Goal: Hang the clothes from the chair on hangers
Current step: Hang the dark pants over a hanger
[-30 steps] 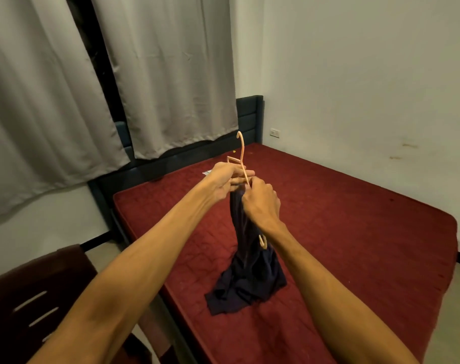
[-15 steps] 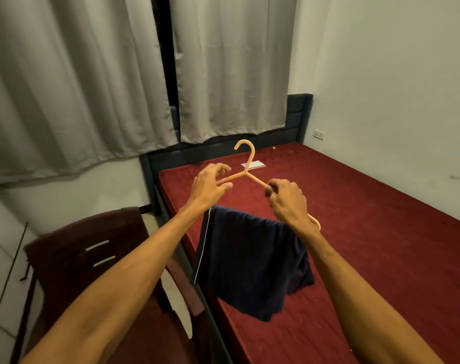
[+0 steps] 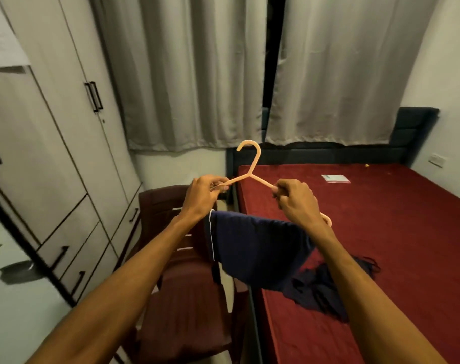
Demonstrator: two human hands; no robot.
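An orange plastic hanger point(image 3: 251, 168) is held up in front of me with its hook pointing up. My left hand point(image 3: 202, 197) grips its left arm and my right hand point(image 3: 297, 203) grips its right arm. A dark navy garment point(image 3: 255, 248) with a thin white stripe hangs folded over the hanger's lower bar, between my wrists. Below it stands a dark brown plastic chair point(image 3: 187, 285). Another dark garment point(image 3: 326, 287) lies crumpled on the red bed point(image 3: 394, 245).
A grey wardrobe point(image 3: 53, 153) with black handles and drawers fills the left side. Grey curtains point(image 3: 197, 74) hang behind the chair and bed. A dark headboard point(image 3: 412, 132) runs along the bed's far end, and a small flat packet point(image 3: 335, 178) lies on the mattress.
The garment was lifted off the bed and now hangs spread over the hanger. My view has swung left, bringing the chair and wardrobe into sight. Both hands moved apart along the hanger's arms.
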